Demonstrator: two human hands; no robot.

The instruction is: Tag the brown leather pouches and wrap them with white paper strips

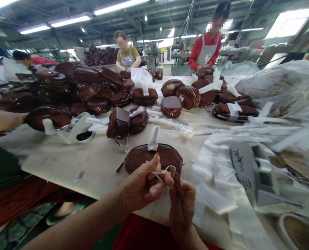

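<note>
A dark brown oval bag [167, 156] lies on the table just beyond my hands, with a white wrapped strip [153, 138] standing up from its top edge. My left hand [146, 182] is in front of the bag, its fingers curled round a thin white cord [158, 172]. Close on its right, my right hand [187, 205] grips a flat brown tag [176, 196], held upright. The cord loops from the left fingers to the top of this tag.
Brown bags [86, 78] are piled at the back left, with more across the middle. White paper strips [217, 173], a grey tape dispenser [244, 170] and a plastic-wrapped bundle [282, 86] lie right. Two people stand across the table; a person's arm reaches in left.
</note>
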